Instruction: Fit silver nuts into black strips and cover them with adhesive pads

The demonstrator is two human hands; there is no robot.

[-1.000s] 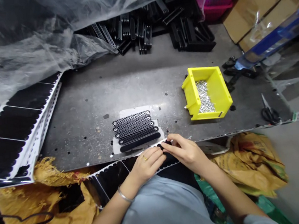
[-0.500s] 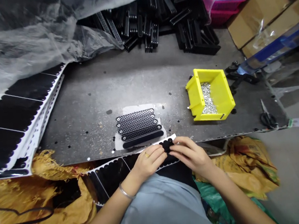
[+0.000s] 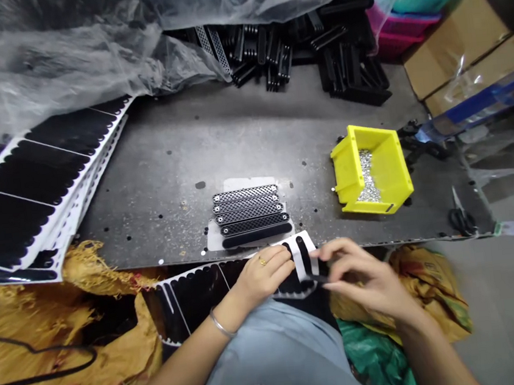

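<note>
Right hand point(image 3: 362, 276) now pinches a black strip point(image 3: 315, 278) lifted off white backing point(image 3: 300, 248)

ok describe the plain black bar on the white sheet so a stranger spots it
On the grey metal worktop, a white backing sheet lies just beyond the left hand. Of five black bars on it, the plain one is nearest that hand: smooth, where the other four have a mesh texture.

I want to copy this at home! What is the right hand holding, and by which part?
The right hand seems to pinch a narrow black strip by its lower end, though blur hides the exact grip. The left hand rests on the white-edged sheet.
</note>
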